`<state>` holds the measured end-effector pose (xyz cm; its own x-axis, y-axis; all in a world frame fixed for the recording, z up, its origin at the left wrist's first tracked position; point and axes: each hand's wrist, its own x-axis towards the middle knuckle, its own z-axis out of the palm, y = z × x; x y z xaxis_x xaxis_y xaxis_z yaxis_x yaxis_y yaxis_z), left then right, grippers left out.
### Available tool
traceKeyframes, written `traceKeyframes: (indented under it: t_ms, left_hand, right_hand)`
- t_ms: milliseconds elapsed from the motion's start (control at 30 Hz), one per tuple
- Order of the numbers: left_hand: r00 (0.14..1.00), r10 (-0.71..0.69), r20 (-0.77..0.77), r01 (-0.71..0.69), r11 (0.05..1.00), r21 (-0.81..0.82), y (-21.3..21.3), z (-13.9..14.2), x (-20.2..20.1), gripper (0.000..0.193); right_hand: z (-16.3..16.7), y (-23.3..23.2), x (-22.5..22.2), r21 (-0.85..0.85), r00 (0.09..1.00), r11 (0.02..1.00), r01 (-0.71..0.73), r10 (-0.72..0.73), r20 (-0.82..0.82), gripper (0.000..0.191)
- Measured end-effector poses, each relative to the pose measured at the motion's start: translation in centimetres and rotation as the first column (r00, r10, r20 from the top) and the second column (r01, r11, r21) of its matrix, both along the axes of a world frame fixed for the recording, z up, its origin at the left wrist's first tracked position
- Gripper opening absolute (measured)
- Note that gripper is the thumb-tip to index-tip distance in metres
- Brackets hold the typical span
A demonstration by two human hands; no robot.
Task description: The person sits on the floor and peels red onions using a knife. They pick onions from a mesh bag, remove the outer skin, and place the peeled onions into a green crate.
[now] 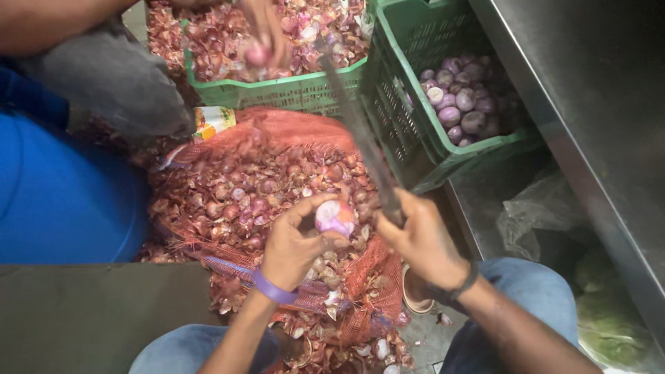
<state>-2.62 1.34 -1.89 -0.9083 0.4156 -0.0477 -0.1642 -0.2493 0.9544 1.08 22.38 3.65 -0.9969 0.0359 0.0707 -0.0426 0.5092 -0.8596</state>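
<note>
Left hand [294, 246] closed around a partly peeled onion [335, 216], pinched between thumb and fingertips, bulb sitting at the upper right of the palm, purple-white flesh exposed. Right hand [421, 239] clenched on the handle of a long knife [360, 131], blade angled up and away to the upper left, blurred. Onion just left of the knife hand, close beside it; contact with the blade not discernible. Below both hands, a red mesh sack [277, 138] heaped with unpeeled onions and loose skins. Upper right, green crate [443, 149] containing peeled onions. Top centre, second green crate [277, 90] of skins, with another person's hand [263, 31] over it.
</note>
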Motion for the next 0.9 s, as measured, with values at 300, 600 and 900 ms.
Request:
traceKeyframes:
  t_ms: [300,600,900]
  left_hand:
    - [0.996,0.067,0.058,-0.063,0.995,-0.075,-0.4,-0.1,0.2,0.053]
    - [0.994,0.106,0.003,-0.106,0.994,-0.034,-0.2,0.6,0.0,0.053]
    - [0.995,0.081,-0.061,-0.086,0.993,-0.079,0.2,0.9,-0.2,0.059]
  right_hand:
    - [-0.1,-0.3,0.3,0.415,0.956,0.875,-0.249,0.291,-0.038,0.017]
    - [0.0,0.0,0.9,0.384,0.903,0.856,-0.348,0.416,-0.11,0.018]
    - [0.2,0.8,-0.5,0.053,0.983,0.982,-0.183,0.182,0.011,0.017]
